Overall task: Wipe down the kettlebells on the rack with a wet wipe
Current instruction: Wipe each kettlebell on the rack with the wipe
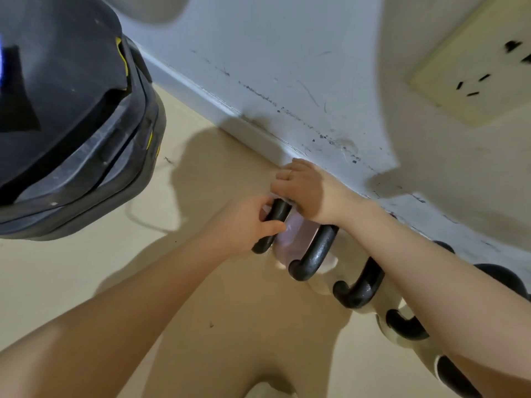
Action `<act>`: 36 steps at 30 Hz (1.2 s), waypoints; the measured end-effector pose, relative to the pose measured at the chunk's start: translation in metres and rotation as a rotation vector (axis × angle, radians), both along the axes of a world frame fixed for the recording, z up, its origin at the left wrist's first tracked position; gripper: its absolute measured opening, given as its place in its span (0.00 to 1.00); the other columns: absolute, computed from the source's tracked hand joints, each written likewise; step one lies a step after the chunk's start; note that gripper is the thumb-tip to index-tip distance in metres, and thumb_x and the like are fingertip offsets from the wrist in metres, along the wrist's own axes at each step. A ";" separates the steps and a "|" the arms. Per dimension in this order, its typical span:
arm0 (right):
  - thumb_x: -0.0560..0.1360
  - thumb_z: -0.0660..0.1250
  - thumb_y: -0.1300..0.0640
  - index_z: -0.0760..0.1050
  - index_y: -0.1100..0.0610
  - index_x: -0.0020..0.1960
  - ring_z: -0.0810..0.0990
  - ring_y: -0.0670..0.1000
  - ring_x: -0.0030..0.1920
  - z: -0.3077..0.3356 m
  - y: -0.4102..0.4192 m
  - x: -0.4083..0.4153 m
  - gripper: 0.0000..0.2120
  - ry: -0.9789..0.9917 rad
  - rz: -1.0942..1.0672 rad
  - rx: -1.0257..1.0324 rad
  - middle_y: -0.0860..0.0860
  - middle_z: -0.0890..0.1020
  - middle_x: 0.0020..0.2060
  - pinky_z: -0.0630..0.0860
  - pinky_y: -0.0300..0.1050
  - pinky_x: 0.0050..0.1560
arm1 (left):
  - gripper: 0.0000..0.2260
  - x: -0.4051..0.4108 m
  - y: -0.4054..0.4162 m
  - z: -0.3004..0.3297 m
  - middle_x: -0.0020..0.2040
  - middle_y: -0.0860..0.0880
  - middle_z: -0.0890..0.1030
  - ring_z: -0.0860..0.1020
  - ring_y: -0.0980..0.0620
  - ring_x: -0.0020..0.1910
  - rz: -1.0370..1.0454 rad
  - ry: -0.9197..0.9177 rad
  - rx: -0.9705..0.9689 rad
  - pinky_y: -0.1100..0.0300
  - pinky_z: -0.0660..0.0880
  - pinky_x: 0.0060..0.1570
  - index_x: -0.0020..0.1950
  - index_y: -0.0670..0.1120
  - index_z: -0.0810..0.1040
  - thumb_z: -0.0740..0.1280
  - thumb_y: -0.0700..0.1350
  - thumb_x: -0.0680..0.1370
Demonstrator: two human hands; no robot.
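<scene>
- Beige floor (86, 282) underfoot, meeting a pale wall (287, 53) scuffed with dark marks just above the skirting board (201, 96).
- Cream wall socket (471, 64) at upper right, its slots dark.
- Black stacked padded gear (71, 124) with yellow flecks filling the upper left corner; exact kind unclear.
- Row of kettlebells (313, 254) along the foot of the wall, black handles looping up from pale bodies, running from centre toward lower right; no rack discernible beneath them.
- Farthest kettlebell (290, 237) pinkish, its black handle (275, 222) between both hands.
- Left hand (244, 222) curled round that handle, thumb and fingers closed on it, a scrap of whitish wipe (267, 208) showing at the fingertips; which hand actually holds the wipe cannot be told.
- Right hand (304, 188) bent over the top of the same handle near the wall, knuckles up, a ring on one finger, fingers tucked out of sight, so grip unclear.
- Right forearm (416, 254) crossing over the next handles in the row.
- Shadows of arms and head across floor and wall.
</scene>
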State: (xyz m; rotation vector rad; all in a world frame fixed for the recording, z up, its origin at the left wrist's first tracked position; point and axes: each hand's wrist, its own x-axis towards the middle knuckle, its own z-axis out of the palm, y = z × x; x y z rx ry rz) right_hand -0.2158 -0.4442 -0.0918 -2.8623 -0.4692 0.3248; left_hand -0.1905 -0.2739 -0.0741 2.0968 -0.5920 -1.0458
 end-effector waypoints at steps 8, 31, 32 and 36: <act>0.64 0.50 0.75 0.70 0.65 0.48 0.72 0.59 0.41 0.007 0.009 0.005 0.18 0.376 -0.755 0.527 0.60 0.73 0.40 0.70 0.49 0.40 | 0.13 0.004 -0.002 0.002 0.33 0.55 0.72 0.71 0.61 0.31 -0.032 0.011 0.002 0.71 0.66 0.29 0.59 0.50 0.76 0.67 0.47 0.74; 0.77 0.52 0.51 0.68 0.50 0.25 0.70 0.51 0.35 -0.007 0.032 0.011 0.22 0.127 -1.209 0.958 0.49 0.72 0.29 0.68 0.49 0.47 | 0.12 0.012 -0.004 -0.002 0.30 0.53 0.74 0.72 0.59 0.28 -0.086 0.044 -0.004 0.74 0.66 0.26 0.57 0.48 0.78 0.68 0.46 0.74; 0.77 0.51 0.50 0.68 0.50 0.25 0.69 0.51 0.35 -0.004 0.033 0.012 0.22 0.167 -1.209 0.981 0.49 0.71 0.29 0.67 0.48 0.46 | 0.12 0.012 -0.003 -0.002 0.30 0.53 0.74 0.73 0.59 0.28 -0.083 0.046 -0.004 0.75 0.66 0.26 0.57 0.48 0.78 0.68 0.46 0.74; 0.81 0.49 0.48 0.76 0.55 0.41 0.73 0.43 0.41 0.006 0.030 0.007 0.22 0.185 -1.105 0.921 0.46 0.76 0.38 0.68 0.34 0.47 | 0.12 0.009 -0.002 -0.006 0.30 0.52 0.75 0.72 0.59 0.27 -0.047 0.048 -0.016 0.73 0.66 0.25 0.57 0.48 0.78 0.68 0.47 0.74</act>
